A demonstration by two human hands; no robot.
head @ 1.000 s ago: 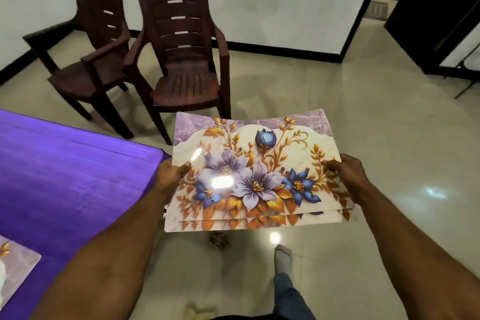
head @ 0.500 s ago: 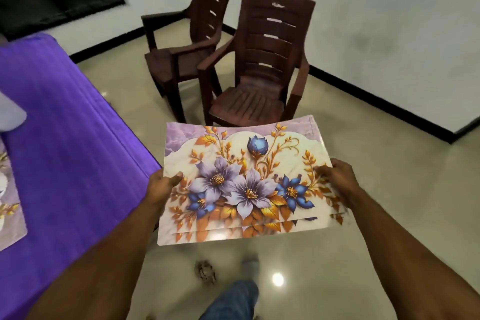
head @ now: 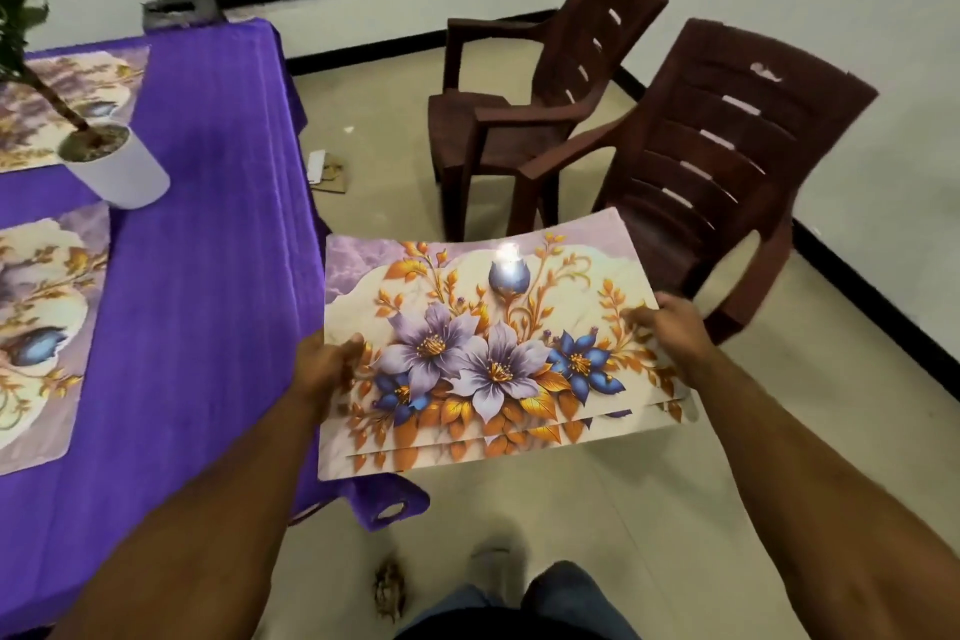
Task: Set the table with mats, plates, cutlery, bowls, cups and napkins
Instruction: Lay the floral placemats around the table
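I hold a stack of floral placemats [head: 493, 343] flat in front of me, over the floor just right of the table. My left hand [head: 324, 369] grips the stack's left edge, thumb on top. My right hand [head: 670, 327] pinches its right edge. The mats show purple and blue flowers with orange leaves. On the table under its purple cloth [head: 208, 276] at the left lie two more of these mats, one near [head: 36, 338] and one far [head: 67, 104].
A potted plant in a white pot [head: 117, 166] stands on the table between the two laid mats. Two dark brown plastic armchairs [head: 701, 161] stand on the tiled floor ahead right. Scraps of paper [head: 327, 169] lie on the floor by the table.
My view has swung left, bringing the table, its laid mats and the plant into sight. The chairs have shifted to the right. Both hands keep the same hold on the mat stack.
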